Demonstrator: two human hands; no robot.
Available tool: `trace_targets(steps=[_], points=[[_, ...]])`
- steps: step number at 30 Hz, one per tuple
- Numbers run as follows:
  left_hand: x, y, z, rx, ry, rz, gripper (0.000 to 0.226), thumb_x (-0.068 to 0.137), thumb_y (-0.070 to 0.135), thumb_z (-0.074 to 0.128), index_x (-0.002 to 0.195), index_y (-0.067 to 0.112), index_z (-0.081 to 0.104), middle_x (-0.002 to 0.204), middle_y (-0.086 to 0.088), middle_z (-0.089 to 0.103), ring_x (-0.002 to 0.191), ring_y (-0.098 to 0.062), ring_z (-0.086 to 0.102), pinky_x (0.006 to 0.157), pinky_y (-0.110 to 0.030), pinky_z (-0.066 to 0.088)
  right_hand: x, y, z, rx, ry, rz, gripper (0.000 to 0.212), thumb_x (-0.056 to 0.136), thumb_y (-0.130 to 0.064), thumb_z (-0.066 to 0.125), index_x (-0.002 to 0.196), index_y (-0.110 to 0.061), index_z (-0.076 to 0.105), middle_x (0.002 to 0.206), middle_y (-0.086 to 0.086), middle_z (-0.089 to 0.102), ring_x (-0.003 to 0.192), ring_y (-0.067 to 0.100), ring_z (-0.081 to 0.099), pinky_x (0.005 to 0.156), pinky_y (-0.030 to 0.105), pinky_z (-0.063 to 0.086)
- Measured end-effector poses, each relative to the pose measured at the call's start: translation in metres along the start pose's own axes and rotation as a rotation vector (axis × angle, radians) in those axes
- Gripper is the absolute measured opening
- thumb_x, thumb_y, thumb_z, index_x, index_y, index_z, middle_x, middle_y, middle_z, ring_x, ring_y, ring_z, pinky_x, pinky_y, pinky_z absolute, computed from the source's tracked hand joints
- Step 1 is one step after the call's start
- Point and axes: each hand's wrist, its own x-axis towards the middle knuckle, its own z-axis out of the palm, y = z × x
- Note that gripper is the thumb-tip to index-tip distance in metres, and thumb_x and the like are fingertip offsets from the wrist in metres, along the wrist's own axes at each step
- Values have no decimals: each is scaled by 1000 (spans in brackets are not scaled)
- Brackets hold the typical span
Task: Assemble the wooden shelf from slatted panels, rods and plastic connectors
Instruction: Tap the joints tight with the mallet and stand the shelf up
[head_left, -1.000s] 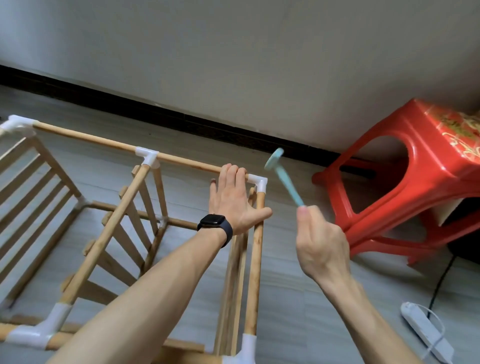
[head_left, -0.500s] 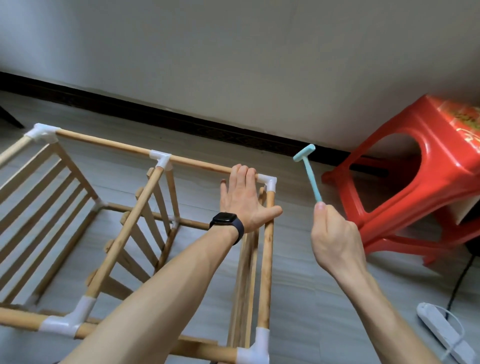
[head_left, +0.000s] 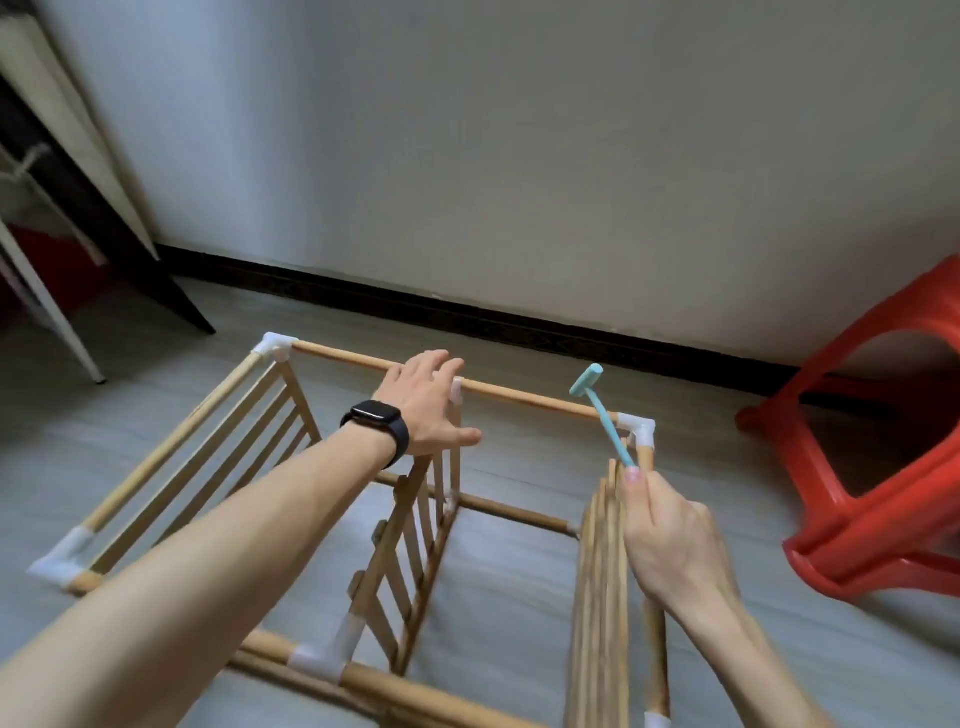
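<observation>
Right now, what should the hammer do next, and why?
Probably tap down on the corner connector: the right hand holds the hammer raised just beside it, while the left hand steadies the top rod.

A: What stands at the right?
B: A red plastic stool (head_left: 893, 530) on the grey floor (head_left: 156, 395), near the pale wall (head_left: 519, 156).
A: And at the left?
B: A dark slanted leg (head_left: 156, 291) and a thin white leg (head_left: 52, 312) — the black baseboard (head_left: 519, 325) runs behind.
</observation>
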Motion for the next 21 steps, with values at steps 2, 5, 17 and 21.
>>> trace_targets(steps=[2, 5, 17, 21], points=[[-3, -26, 3, -23, -49, -82, 114, 74, 79, 62, 159, 23, 10, 167, -8, 6, 154, -28, 1, 123, -53, 7, 8, -15, 8, -4, -4, -28, 49, 104, -47, 20, 73, -21, 47, 63, 3, 59, 63, 23, 57, 56, 39, 40], [-2, -44, 11, -87, -126, -147, 130, 64, 88, 61, 160, 25, 0, 168, -6, -6, 154, -27, -10, 121, -59, -2, 21, -36, 21, -20, -15, -80, 49, 105, -45, 20, 71, -21, 45, 62, 4, 57, 80, 26, 55, 70, 43, 45], [12, -46, 49, -325, 145, -135, 113, 55, 70, 56, 152, 20, 26, 161, -2, 18, 152, -19, 3, 122, -56, 7, 55, -83, 62, -135, -78, -199, 46, 104, -51, 20, 74, -26, 44, 54, -1, 54, 53, 22, 55, 55, 48, 49], [14, -48, 52, -349, 178, -128, 110, 55, 71, 56, 149, 21, 28, 159, -1, 21, 151, -19, 6, 122, -56, 9, 64, -96, 59, 3, -27, -366, 42, 106, -43, 27, 71, -24, 42, 48, -4, 48, 43, 15, 46, 45, 38, 38]])
